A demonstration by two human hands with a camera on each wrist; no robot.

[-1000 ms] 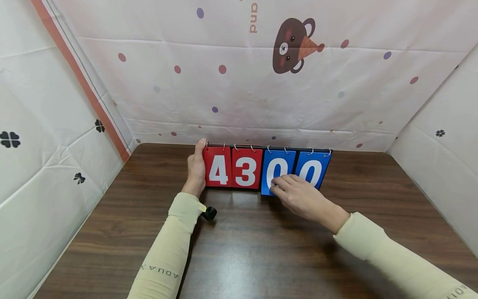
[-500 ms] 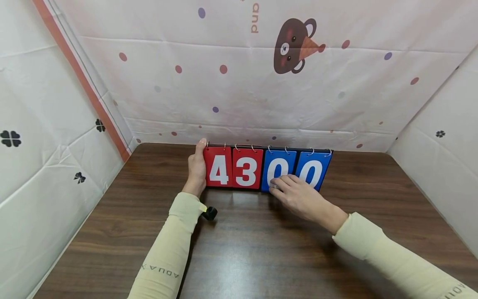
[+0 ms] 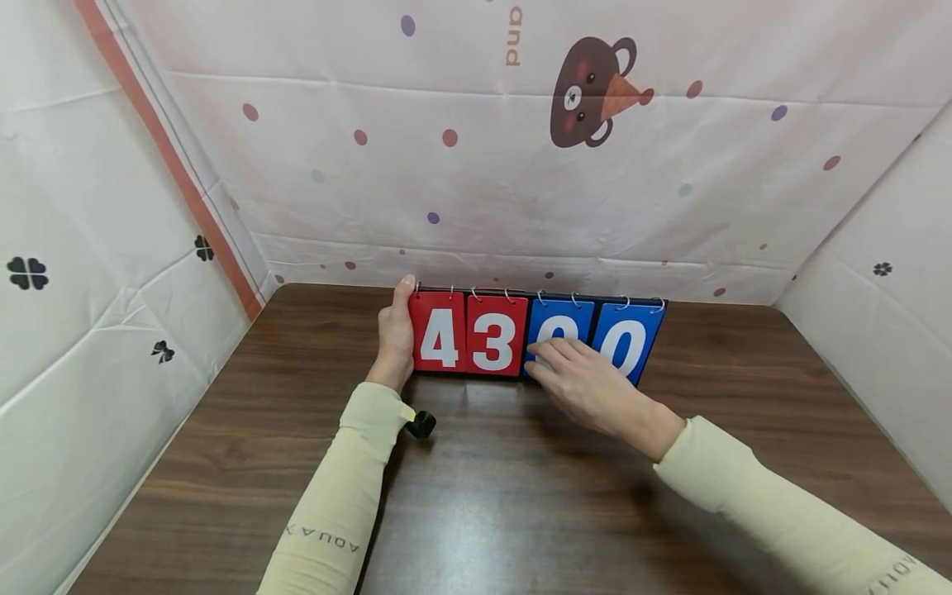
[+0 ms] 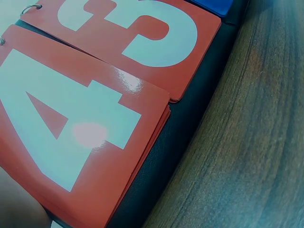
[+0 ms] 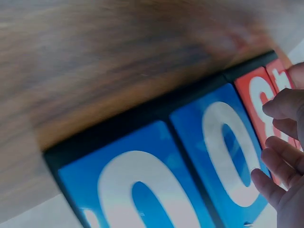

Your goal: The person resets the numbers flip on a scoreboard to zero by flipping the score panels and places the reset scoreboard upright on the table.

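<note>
A flip scoreboard with ringed number cards stands near the back of the table. Its red cards show 4 and 3, and both blue cards show 0. My left hand grips the board's left end; part of that hand also appears at the lower left of the left wrist view. In front of the inner blue card is my right hand, fingers loosely bent and apart with nothing between them. Whether its fingertips touch the card is unclear. That hand covers the lower part of the inner 0 in the head view.
The brown wooden table reaches back to a printed cloth wall, with white cloth at both sides. A small black object sits at the left wrist, by the sleeve cuff.
The inner blue card's lower edge, which hung lower and forward a second ago, has dropped back against the board. My right hand has moved slightly left; my left hand keeps its hold.
</note>
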